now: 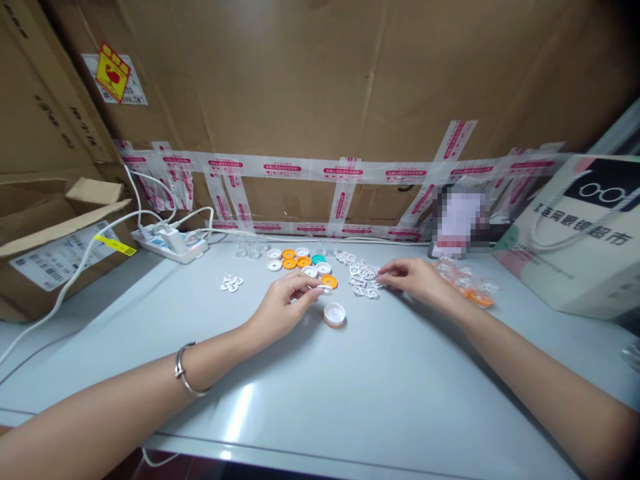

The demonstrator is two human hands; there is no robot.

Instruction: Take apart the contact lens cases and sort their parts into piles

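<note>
White-and-orange round cup (pixel 335 315): open side up on the grey table (pixel 380 387), in front of and between the hands, touched by neither. It stands loose; a low sweep of either wrist could probably knock it.

Left hand (pixel 286 301): thumb and forefinger pinch a small white part (pixel 326 288), just beyond the cup. The hold looks shallow, so a slip could drop the part beside the cup.

Right hand (pixel 411 279): fingertips at the near edge of a pile of white openwork pieces (pixel 364 272); cannot tell whether one is gripped. Pieces overlap; likely fault is two caught together, or neighbours dragged along.

Farther: coloured discs (pixel 289 264) lie close together, near enough to the left fingers that a careless reach might scatter them.
</note>
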